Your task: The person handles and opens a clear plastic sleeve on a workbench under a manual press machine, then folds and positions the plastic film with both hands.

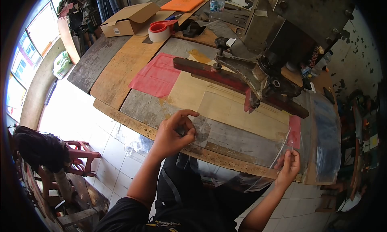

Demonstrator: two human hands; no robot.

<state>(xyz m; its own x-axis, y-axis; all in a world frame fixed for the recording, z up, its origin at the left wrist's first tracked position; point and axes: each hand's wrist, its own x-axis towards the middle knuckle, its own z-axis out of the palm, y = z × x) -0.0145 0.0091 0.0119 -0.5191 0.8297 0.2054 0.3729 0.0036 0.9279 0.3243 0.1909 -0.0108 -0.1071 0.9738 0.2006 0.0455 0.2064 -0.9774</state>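
Observation:
My left hand (pixel 177 132) is over the table's front edge, index finger stretched out, thumb and curled fingers pinched at the left side of a clear plastic sheet. My right hand (pixel 288 167) pinches the right side of the clear plastic sheet (pixel 258 183), where its edge stands up in a bright fold. Between the hands the sheet sags below the table edge; its transparency hides its full outline. In front of them lies a cream-coloured board (pixel 238 111) with clear film on it. Above it hangs the press's long red-brown bar (pixel 213 70).
The press head (pixel 278 67) rises at the back right. Pink sheets (pixel 157 75) lie left of the board. Behind are a cardboard box (pixel 129 18), a tape roll (pixel 159 30), an orange folder (pixel 182 3) and a water bottle (pixel 217 2). Stacked clear plastic (pixel 324 139) lies at right; a red stool (pixel 80 155) stands left.

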